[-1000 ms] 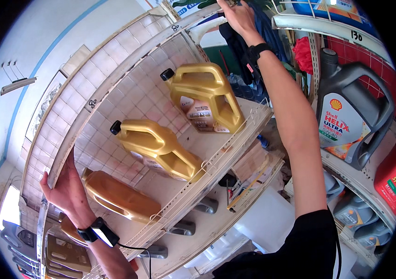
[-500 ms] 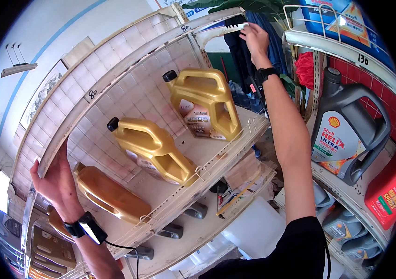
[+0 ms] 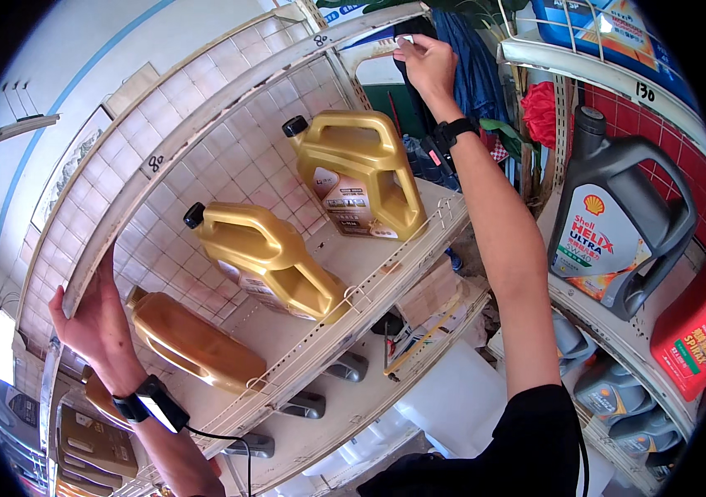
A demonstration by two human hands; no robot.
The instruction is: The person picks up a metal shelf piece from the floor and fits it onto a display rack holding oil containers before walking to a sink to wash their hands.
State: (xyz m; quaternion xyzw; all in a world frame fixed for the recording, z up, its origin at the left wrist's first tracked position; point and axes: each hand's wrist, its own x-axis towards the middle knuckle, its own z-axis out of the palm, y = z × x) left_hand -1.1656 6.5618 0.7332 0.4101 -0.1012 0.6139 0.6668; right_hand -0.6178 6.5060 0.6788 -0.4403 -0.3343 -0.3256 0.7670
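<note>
A white metal shelf (image 3: 206, 118) with a raised front edge is held up at a slant between my hands. My left hand (image 3: 98, 325) grips its lower left end, thumb outside and the other fingers partly hidden behind the edge. At the upper right, my right hand (image 3: 429, 66) pinches the end of a white shelf bracket (image 3: 367, 55) under the shelf; its hooked tip is mostly covered by my fingers. Below stand two gold oil jugs, one upright (image 3: 361, 174) and one tilted-looking (image 3: 270, 258), and a brown-gold jug (image 3: 197, 341) near my left wrist.
A perforated lower shelf (image 3: 353, 305) with wire guards carries the jugs. To the right, another rack holds a dark grey oil jug (image 3: 622, 211) and a red one (image 3: 689, 340). White containers (image 3: 452, 402) sit below; dark blue clothing (image 3: 481, 83) hangs behind my right hand.
My right hand has shifted slightly left, and its fingers now cover the bracket's hooked end. My left hand keeps its grip. The whole view has shifted a little.
</note>
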